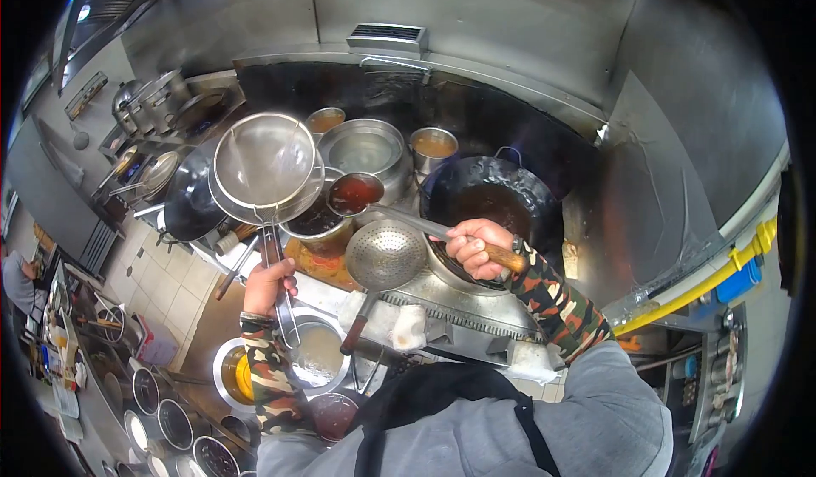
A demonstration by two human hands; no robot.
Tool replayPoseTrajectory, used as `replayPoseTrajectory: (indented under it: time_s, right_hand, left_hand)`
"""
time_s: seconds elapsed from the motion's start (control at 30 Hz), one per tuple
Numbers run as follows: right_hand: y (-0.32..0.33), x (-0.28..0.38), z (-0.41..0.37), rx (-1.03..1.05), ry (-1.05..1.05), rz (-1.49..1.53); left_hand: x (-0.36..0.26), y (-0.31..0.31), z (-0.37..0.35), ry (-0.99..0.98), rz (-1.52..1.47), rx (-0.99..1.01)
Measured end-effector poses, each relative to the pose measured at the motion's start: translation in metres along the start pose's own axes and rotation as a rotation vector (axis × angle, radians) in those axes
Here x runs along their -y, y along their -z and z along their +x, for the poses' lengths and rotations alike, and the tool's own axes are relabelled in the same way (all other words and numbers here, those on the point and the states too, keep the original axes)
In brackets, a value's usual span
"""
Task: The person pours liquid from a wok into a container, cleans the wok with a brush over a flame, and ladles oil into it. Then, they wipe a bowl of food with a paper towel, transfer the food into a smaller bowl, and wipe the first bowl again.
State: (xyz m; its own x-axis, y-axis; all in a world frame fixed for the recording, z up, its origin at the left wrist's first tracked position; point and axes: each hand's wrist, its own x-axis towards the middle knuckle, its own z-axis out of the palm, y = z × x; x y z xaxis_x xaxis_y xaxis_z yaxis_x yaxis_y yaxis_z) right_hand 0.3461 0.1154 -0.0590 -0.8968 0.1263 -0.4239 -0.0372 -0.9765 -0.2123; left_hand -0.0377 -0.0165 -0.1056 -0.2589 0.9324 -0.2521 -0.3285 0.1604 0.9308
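My left hand is closed around the metal handle of a round fine-mesh strainer, raised over the left part of the stove. A second metal rim shows just beneath the mesh. My right hand grips the wooden handle of a ladle, whose bowl contains reddish-brown liquid. That bowl is above the rim of a pot with dark liquid, partly hidden by the strainer. A perforated skimmer lies below the ladle, its dark handle pointing toward me. Right of it, a black wok holds dark liquid.
Behind stand a large pot of pale liquid and a small pot of brownish liquid. Another wok is at the left. White cloths lie on the stove's front edge. Several pots stand lower left; a person is far left.
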Motion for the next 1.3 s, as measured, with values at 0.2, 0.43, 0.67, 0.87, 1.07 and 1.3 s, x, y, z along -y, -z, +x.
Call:
replayPoseTrajectory:
  time_s: [0.2, 0.43, 0.67, 0.87, 1.07, 1.3]
  right_hand:
    - [0.036, -0.027, -0.071, 0.029, 0.18, 0.056]
    - [0.086, -0.05, -0.143, -0.125, 0.328, 0.158]
    - [0.105, -0.061, -0.142, -0.999, 0.567, -0.669]
    - [0.081, -0.073, -0.147, -1.647, 0.834, -1.923]
    - [-0.009, -0.046, -0.09, -0.868, 0.796, -0.822]
    - [-0.027, 0.017, 0.063, -0.665, 0.473, -1.22]
  left_hand:
    - [0.052, 0.008, 0.05, 0.168, -0.077, 0.136]
    - [0.102, 0.001, 0.062, 0.212, -0.549, 0.321]
    - [0.073, 0.013, 0.064, 0.282, -0.269, 0.354]
    - [0.068, 0.017, 0.053, 0.44, -0.437, 0.362]
    - [0.02, -0.011, 0.019, -0.01, 0.084, 0.034]
    - [-0.038, -0.028, -0.02, -0.226, 0.134, -0.104]
